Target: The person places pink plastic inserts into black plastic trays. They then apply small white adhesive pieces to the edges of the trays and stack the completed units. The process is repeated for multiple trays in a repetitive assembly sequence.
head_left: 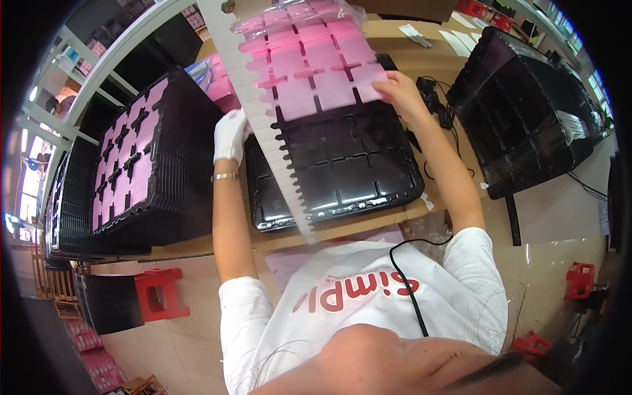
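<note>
A thin pink sheet with cross-shaped slots (pixel 332 89) is held raised over the far part of a black plastic tray (pixel 342 168). My bare right hand (pixel 400 97) pinches the sheet's right edge between thumb and fingers. At its left side is my left hand (pixel 229 137) in a white glove, its fingers curled and a bit of pink showing beside them; a white notched strip (pixel 263 125) partly hides that spot. The tray lies on the table in front of me, with moulded compartments and a shiny near rim. More pink sheets under clear plastic (pixel 303 20) lie beyond.
At left stands a tall stack of black trays (pixel 181 151) with a pink slotted sheet on top. Black trays wrapped in clear film (pixel 526 112) stand at right. Black cables (pixel 438 108) lie beside my right arm. A red stool (pixel 161 294) is on the floor.
</note>
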`<state>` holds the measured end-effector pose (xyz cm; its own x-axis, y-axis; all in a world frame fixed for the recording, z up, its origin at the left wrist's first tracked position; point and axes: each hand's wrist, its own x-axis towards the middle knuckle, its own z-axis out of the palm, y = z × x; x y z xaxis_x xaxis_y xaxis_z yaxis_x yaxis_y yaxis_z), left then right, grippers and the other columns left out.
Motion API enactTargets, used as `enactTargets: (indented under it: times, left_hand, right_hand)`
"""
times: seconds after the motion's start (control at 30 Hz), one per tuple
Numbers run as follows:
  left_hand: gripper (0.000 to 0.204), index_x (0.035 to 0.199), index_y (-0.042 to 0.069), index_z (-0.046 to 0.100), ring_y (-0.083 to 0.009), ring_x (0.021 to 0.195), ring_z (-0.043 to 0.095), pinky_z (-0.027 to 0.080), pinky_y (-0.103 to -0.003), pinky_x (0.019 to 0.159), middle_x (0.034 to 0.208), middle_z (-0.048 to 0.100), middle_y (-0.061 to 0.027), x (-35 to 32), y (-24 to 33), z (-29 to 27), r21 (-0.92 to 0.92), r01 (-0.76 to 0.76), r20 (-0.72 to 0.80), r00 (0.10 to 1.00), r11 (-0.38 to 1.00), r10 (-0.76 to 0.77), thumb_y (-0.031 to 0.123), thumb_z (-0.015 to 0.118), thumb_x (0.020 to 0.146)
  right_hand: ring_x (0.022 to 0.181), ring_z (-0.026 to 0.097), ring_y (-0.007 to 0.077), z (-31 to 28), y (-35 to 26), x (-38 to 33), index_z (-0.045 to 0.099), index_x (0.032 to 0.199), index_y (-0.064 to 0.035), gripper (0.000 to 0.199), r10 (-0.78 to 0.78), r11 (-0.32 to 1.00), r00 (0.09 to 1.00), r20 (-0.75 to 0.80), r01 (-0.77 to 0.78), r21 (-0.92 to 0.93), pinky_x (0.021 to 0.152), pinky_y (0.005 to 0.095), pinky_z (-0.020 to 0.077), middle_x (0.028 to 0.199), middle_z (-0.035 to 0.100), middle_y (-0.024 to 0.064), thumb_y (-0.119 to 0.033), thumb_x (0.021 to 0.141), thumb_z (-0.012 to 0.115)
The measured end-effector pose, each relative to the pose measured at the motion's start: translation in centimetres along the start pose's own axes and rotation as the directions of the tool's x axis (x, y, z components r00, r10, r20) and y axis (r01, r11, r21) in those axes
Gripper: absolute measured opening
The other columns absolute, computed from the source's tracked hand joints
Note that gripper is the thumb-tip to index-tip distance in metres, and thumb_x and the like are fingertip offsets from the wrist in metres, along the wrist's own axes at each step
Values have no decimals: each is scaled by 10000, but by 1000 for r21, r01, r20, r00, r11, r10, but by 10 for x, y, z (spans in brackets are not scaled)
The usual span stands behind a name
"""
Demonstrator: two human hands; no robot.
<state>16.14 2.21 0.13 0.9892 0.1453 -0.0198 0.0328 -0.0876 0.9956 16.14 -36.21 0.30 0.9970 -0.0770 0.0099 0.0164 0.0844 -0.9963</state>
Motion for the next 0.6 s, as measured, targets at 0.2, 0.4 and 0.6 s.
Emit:
enactTargets:
  times: [0.2, 0.4, 0.6]
  left_hand:
    - [507, 640, 0, 600, -128, 546, 503, 422, -304, 582, 557, 553, -79, -119, 6, -13, 598, 42, -55, 998, 800, -12, 459, 655, 850]
    - [513, 630, 30, 610, -255, 571, 570, 471, -343, 628, 593, 608, -116, -167, 17, -9, 757, 164, -120, 986, 633, -111, 496, 653, 840]
    - [504, 643, 53, 621, -309, 621, 607, 491, -359, 659, 618, 624, -126, -170, 15, -11, 821, 188, -118, 980, 539, -162, 521, 655, 825]
  right_hand:
    - [711, 560, 82, -8, 29, -121, 447, 1230, 19, 506, -59, 965, 998, -16, 53, -257, 649, 221, 451, 809, 620, 38, -80, 809, 710]
    - [591, 418, 30, -5, 36, -179, 488, 1253, -20, 509, -204, 892, 974, -95, 145, -429, 549, 184, 356, 666, 484, -33, -35, 793, 706]
    - [573, 422, 41, -7, 26, -187, 576, 1146, -13, 387, -154, 869, 985, -74, 100, -484, 534, 201, 361, 652, 490, -21, -53, 786, 714]
